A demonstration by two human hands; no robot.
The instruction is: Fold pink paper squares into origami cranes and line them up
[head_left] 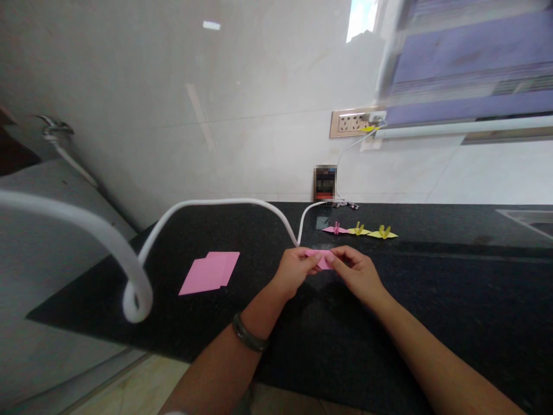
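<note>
A small folded piece of pink paper (324, 264) is pinched between my two hands above the dark countertop. My left hand (297, 270) grips its left side, thumb on top. On the other side my right hand (355, 272) holds it with thumb and fingers closed. Beyond the hands stand a pink folded paper crane (336, 229) and two yellow paper cranes (382, 232), set in a row. Flat pink paper sheets (209, 273), partly overlapping, lie to the left of my left hand.
A thick white bent tube (224, 202) arches across the left and comes down near my hands. Against the tiled wall leans a phone-like device (325, 183), its front blurred. A cable runs to the wall socket (351, 123). The black countertop (276, 346) ends at a near edge.
</note>
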